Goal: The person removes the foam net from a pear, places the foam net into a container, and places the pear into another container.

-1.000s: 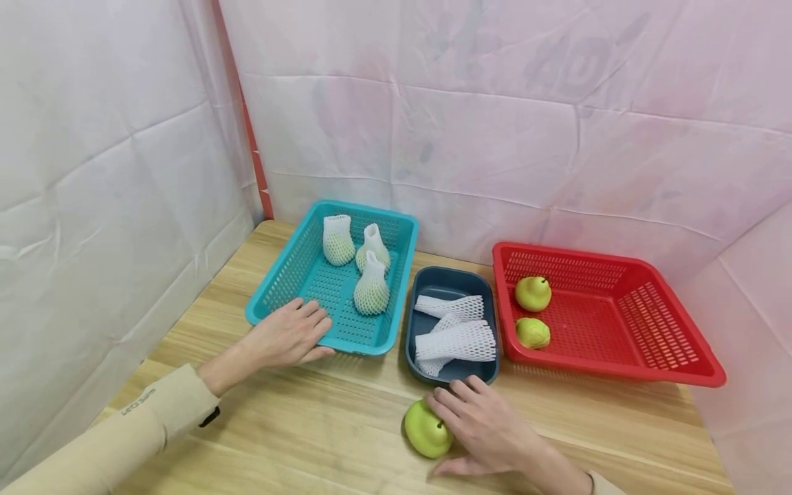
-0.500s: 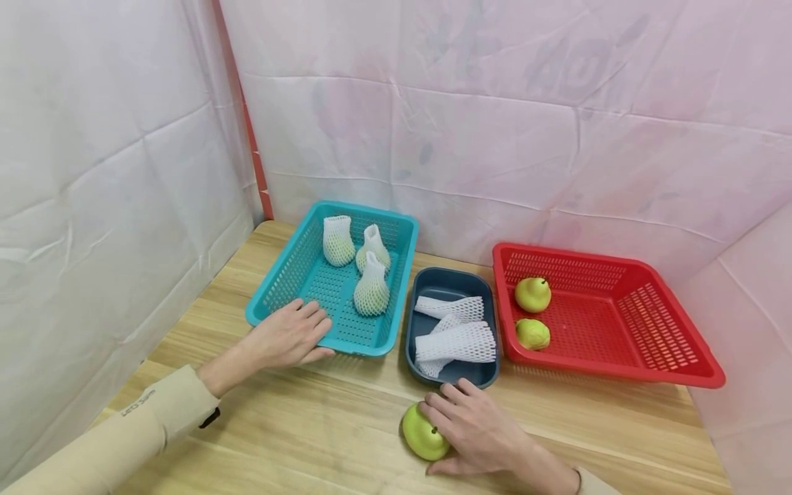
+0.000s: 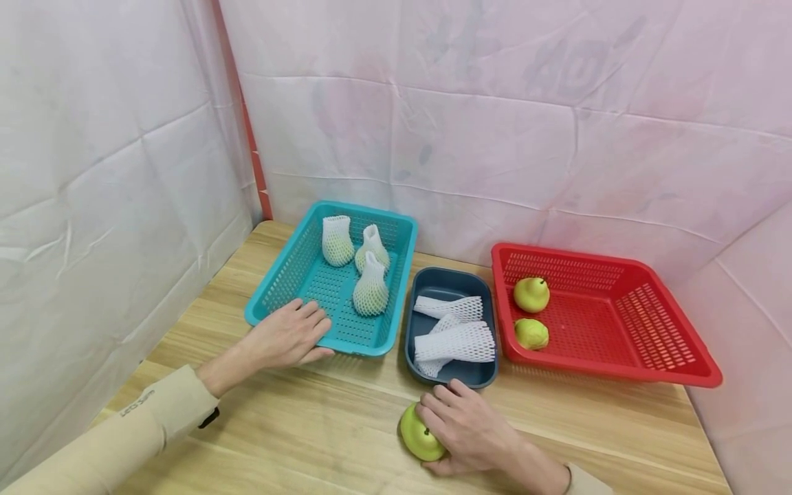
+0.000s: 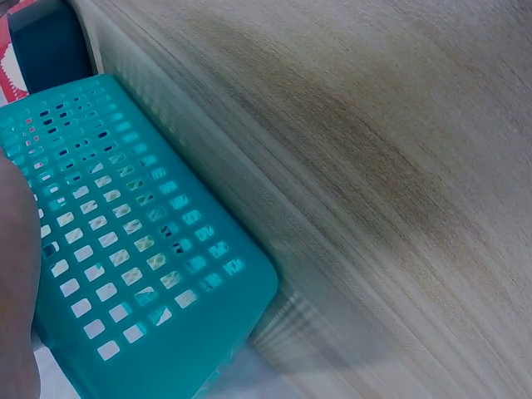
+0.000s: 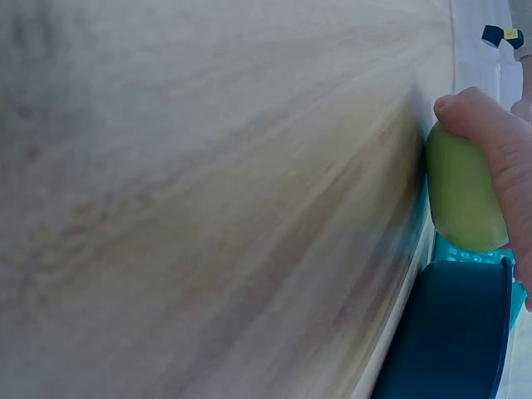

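Note:
In the head view my left hand (image 3: 287, 337) holds the near left rim of a teal basket (image 3: 331, 344), fingers over the edge. Its perforated wall also shows beside that hand in the left wrist view. Three pears in white foam nets (image 3: 371, 289) lie in this basket. A bare green pear (image 3: 421, 433) is on the table, and my right hand (image 3: 467, 430) grips it from the right. In the right wrist view the thumb (image 5: 482, 116) lies against the pear's side. The fingertips on its far side are hidden.
A dark blue tray (image 3: 423, 271) with several white foam nets (image 3: 458, 344) stands in the middle. To its right is a red basket (image 3: 594, 337) with two yellow-green pears (image 3: 532, 295). White cloth walls (image 3: 470, 137) enclose the wooden table (image 3: 297, 426).
My right hand and the pear in it have shifted slightly to the left. The left hand has stayed on the teal basket's rim.

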A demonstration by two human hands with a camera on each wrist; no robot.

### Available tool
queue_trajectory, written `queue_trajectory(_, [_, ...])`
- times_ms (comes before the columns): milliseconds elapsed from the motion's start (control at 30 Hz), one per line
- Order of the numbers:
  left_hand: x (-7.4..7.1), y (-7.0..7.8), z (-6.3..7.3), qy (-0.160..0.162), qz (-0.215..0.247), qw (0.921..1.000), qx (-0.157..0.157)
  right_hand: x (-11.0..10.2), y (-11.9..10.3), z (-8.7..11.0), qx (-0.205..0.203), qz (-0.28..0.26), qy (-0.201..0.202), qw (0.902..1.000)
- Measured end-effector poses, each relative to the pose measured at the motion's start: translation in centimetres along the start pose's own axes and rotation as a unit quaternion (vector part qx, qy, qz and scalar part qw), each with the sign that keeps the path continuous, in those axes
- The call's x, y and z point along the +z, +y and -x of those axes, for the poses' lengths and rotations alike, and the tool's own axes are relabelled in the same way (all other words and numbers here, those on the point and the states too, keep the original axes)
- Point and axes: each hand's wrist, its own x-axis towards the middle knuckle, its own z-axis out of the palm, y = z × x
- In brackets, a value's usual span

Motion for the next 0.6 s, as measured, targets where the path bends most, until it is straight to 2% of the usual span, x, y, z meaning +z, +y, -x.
queue_trajectory(267, [0.0,0.0,0.0,0.001,-0.002,1.0000,0.002,-0.4,0.6,-0.1,-0.015,0.007,-0.009,0.9998])
queue_trajectory(467, [0.0,0.0,0.0,0.003,-0.001,1.0000,0.002,-0.9,1.1,-0.1,-0.004,0.003,-0.015,0.9999])
queue_trajectory(600, [0.2,0.0,0.1,0.007,0.000,1.0000,0.003,-1.4,1.5,-0.1,0.011,0.003,-0.004,0.9999])
